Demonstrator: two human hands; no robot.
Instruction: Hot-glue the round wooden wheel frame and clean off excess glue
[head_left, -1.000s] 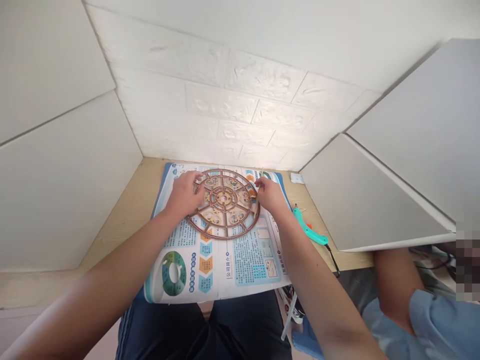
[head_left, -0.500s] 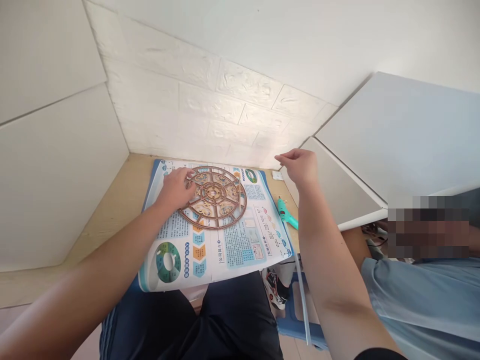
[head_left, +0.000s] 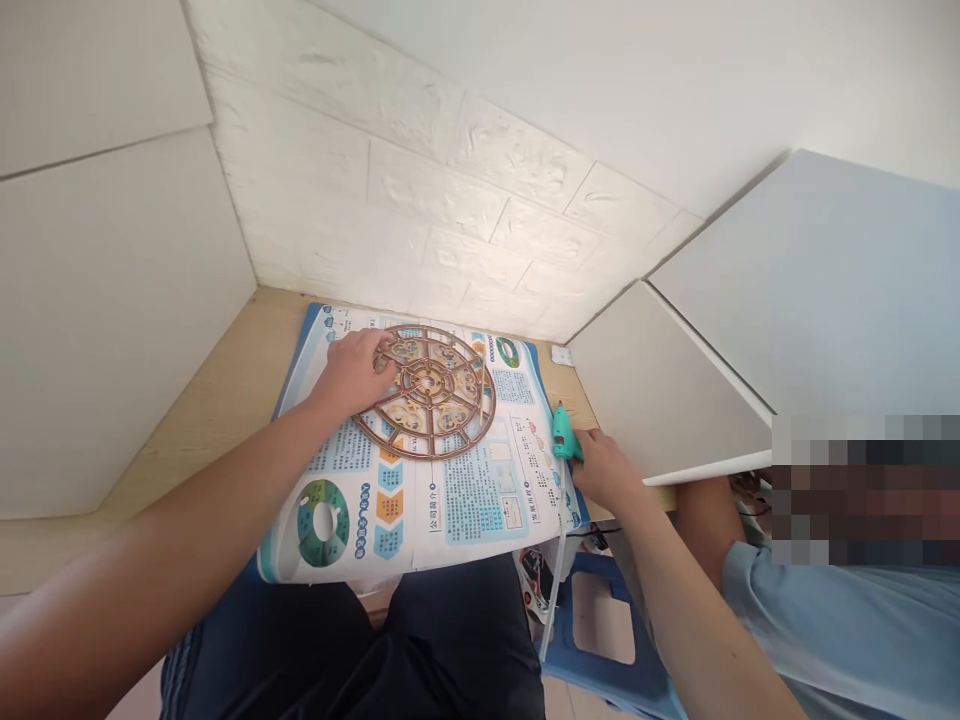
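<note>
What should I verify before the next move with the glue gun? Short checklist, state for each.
1. Left hand on the wooden wheel frame, frame flat on the printed leaflet: ok.
2. Right hand has a grip on the teal hot glue gun: ok.
3. Glue gun nozzle condition: cannot tell, too small.
4. Black cable free of snags: cannot tell, mostly hidden.
5. Thin wooden stick at the frame's right side secure: cannot tell.
6. Nearby person's blue sleeve apart from both hands: ok.
</note>
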